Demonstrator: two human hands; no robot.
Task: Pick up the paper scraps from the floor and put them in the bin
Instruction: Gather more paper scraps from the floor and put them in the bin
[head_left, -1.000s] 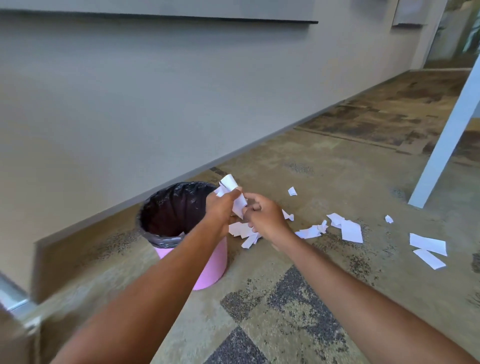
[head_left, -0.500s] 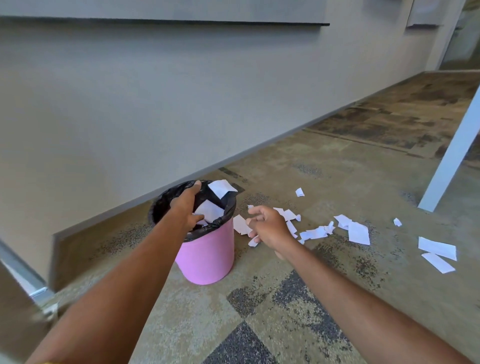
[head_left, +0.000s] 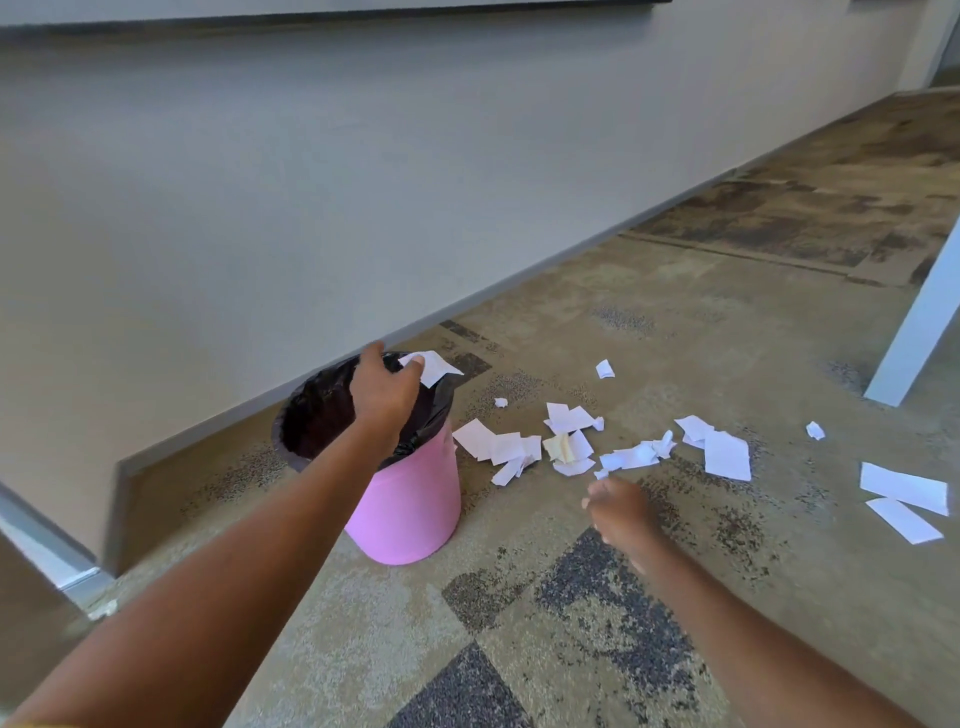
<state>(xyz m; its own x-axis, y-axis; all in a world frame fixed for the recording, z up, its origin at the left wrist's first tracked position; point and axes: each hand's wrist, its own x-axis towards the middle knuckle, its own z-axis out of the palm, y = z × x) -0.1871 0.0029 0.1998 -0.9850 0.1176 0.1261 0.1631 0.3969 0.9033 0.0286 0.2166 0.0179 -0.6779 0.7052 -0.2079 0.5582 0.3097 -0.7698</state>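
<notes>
Head view, and the left hand (head_left: 382, 392) hangs over the mouth of the pink bin (head_left: 410, 499), fingers bent down toward the black liner (head_left: 317, 415). A white scrap (head_left: 434, 366) sits at the far rim right at those fingertips. Whether it is pinched or just touched, I cannot tell from here.

Now the right hand (head_left: 621, 506), low over the floor (head_left: 545, 649), a little blurred, fingers loosely curled, nothing visible in its grasp. Just beyond it, away from the person, lies the main pile of scraps (head_left: 566, 447). That is the relation that counts: the pile sits ahead of the right hand, and the left is occupied at the bin. My call is that the right hand takes the next grab.

The pile runs as a band from left to right, with its left end just beside the bin wall. It trails out to a larger sheet (head_left: 727, 454) and two long strips (head_left: 904, 488) well off to the right (those will want a longer reach). A few stray bits (head_left: 604, 369) lie farther out.

Room looks generous: bare carpet all round the right hand. The wall (head_left: 363, 182) stands behind the bin, and a white post (head_left: 919, 332) is well apart from the pile.
</notes>
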